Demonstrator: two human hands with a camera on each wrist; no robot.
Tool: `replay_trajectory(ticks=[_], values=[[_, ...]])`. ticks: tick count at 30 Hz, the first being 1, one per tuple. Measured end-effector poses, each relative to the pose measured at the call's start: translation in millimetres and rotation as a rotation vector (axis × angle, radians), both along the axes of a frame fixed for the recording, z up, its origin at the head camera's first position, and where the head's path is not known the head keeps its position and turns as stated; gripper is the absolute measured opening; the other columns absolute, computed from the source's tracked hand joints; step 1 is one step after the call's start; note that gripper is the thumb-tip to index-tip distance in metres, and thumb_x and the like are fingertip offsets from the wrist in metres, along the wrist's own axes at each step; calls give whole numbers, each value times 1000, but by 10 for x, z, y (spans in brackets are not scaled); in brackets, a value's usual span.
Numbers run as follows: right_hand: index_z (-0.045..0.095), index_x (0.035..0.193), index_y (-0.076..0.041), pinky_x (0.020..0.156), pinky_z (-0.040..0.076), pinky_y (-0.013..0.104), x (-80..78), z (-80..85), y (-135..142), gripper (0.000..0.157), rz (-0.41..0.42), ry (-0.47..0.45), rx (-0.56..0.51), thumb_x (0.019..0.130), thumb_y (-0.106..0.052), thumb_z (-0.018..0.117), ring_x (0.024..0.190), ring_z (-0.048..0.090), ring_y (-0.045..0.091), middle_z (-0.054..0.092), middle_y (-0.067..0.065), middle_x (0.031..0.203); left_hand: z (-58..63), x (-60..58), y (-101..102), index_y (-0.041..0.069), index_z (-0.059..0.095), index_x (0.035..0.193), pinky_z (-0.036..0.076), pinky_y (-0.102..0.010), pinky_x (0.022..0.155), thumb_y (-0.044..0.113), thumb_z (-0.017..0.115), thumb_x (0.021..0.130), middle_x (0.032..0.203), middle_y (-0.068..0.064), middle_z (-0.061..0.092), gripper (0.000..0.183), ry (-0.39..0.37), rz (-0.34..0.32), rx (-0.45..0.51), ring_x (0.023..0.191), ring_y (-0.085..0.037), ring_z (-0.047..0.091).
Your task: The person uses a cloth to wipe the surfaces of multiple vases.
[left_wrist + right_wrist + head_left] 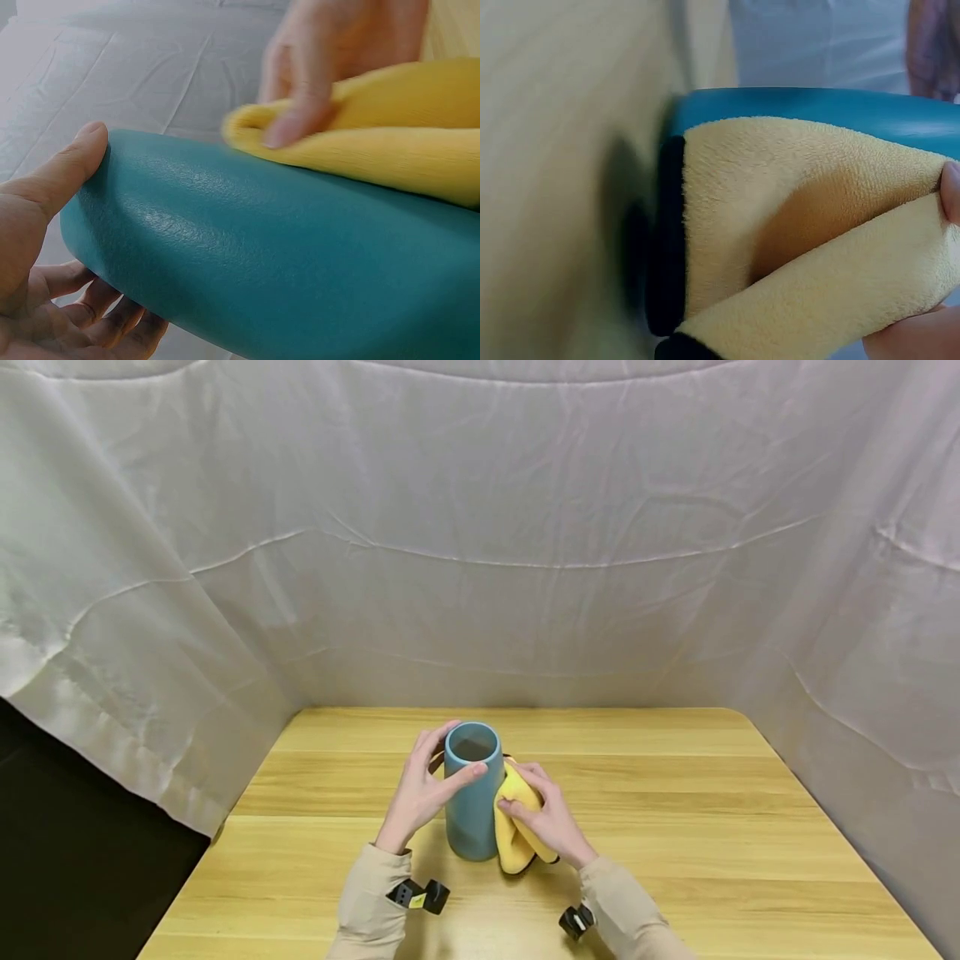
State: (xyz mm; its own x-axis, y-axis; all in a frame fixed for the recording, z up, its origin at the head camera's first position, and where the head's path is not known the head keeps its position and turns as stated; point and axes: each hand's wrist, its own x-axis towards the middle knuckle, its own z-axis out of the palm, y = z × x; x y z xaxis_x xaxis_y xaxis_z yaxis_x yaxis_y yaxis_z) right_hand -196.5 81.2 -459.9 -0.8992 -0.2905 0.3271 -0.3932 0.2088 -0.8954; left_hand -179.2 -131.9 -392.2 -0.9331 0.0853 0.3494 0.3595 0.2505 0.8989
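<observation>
A tall blue vase [472,814] with a round open mouth stands upright on the wooden table. My left hand [422,789] holds it near the rim, the thumb on the near side and the fingers round the far left side. On its right side, my right hand [551,822] pinches a folded yellow cloth [513,843] with dark edging. The cloth [405,161] lies against the vase wall [247,240] in the left wrist view. Seen from the right wrist, the cloth [780,210] hangs in loose folds beside the vase, partly covering it.
The light wooden tabletop [712,827] extends on both sides of the vase. Pale grey fabric [510,610] hangs behind and at the sides. A black area [75,852] lies at the lower left. Each sleeve carries a small black wrist camera [435,897].
</observation>
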Motion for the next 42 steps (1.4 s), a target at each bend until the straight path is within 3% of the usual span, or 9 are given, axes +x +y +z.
replay_trajectory(ticks=[8, 13, 18, 23, 32, 42], values=[[55, 144, -10, 86, 53, 23, -24, 456, -65, 58, 28, 117, -36, 90, -9, 75, 105, 56, 16, 58, 17, 128, -3, -12, -3, 12, 52, 145, 43, -53, 116, 17, 81, 85, 126, -14, 53, 66, 5, -4, 5, 127, -31, 55], [55, 145, -10, 88, 53, 22, -15, 535, -76, 60, 29, 116, -41, 89, -9, 75, 109, 56, 17, 58, 16, 130, -10, -9, -4, 10, 52, 145, 42, -53, 116, 16, 81, 86, 126, -15, 53, 66, 6, -15, 17, 128, -31, 55], [55, 145, -9, 85, 54, 23, -13, 483, -71, 60, 14, 133, -31, 88, -9, 76, 105, 56, 15, 59, 16, 128, -21, -15, -6, 10, 52, 145, 42, -53, 116, 17, 80, 86, 126, -15, 53, 66, 7, -19, 16, 128, -31, 55], [56, 144, -9, 80, 54, 23, -7, 326, -45, 60, -10, 129, 6, 88, -11, 77, 99, 56, 15, 60, 15, 123, -8, -6, -4, 11, 52, 145, 42, -54, 116, 17, 81, 85, 125, -14, 53, 66, -1, -9, 9, 127, -31, 55], [55, 145, -10, 87, 50, 21, 11, -81, 16, 60, -10, -19, 56, 89, -14, 76, 102, 54, 12, 60, 13, 124, -17, -11, -7, 12, 52, 146, 41, -54, 117, 17, 80, 86, 125, -15, 53, 66, -3, -10, 4, 127, -31, 55], [55, 145, -10, 89, 50, 21, 7, -111, 27, 60, 2, -38, 34, 90, -16, 76, 105, 54, 14, 58, 14, 124, -10, -10, -2, 12, 52, 146, 42, -55, 116, 17, 80, 86, 126, -15, 53, 66, -1, -7, 1, 127, -31, 55]])
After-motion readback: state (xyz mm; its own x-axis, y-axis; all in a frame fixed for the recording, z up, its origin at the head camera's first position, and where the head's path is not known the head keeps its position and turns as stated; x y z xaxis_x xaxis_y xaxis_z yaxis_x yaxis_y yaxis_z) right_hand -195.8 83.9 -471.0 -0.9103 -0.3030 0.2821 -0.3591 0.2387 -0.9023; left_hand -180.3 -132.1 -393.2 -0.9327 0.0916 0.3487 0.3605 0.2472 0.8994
